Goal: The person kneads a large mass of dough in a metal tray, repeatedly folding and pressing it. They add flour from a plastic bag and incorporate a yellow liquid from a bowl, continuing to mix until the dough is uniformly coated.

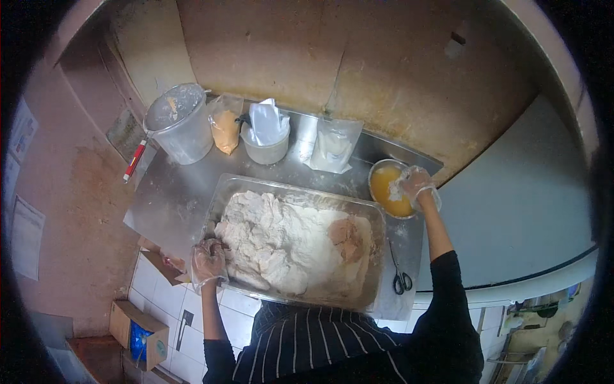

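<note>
My left hand, in a clear plastic glove, grips the left rim of a deep metal tray, its fingers just inside. White flour fills much of the tray, with flour-coated pieces heaped at the left. A patch of reddish-brown powder lies on the flour at the right. My right hand, also gloved, reaches over a metal bowl of yellow liquid. Something white and floury shows at its fingertips; whether it is a held piece or caked flour, I cannot tell.
Black-handled scissors lie right of the tray. Along the back stand a large bucket, a bag of orange powder, a small tub and a bag of white powder. A red-handled tool is beside the bucket.
</note>
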Demonstrator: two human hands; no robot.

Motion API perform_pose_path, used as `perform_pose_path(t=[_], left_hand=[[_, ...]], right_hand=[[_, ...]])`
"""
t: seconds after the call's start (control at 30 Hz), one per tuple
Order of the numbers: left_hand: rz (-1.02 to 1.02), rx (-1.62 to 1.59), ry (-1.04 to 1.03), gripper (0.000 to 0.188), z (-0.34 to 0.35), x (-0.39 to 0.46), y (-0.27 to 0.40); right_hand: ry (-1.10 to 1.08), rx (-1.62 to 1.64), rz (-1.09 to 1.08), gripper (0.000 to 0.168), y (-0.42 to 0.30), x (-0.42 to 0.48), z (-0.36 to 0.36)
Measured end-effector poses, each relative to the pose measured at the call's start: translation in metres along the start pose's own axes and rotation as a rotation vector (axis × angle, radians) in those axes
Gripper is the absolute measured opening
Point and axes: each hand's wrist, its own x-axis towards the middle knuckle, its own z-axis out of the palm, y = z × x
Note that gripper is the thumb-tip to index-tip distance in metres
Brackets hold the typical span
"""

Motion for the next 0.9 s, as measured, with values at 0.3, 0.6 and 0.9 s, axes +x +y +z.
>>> perform_pose_path(t=[0.3, 0.6, 0.9], left_hand=[[-0.014, -0.018, 0.027, 0.014, -0.003, 0.004, 0.01], [-0.011, 0.007, 0.013, 0.013, 0.002, 0.004, 0.012], [0.048, 0.058, 0.042, 0.01, -0.001, 0.001, 0.0]], right_hand=[[-0.165, -0.03, 0.078, 0.047, -0.003, -0.016, 0.036], [-0.013, -0.076, -0.172, 0.041, 0.08, 0.027, 0.136], [0.163, -0.068, -0.161, 0.038, 0.017, 0.019, 0.007]])
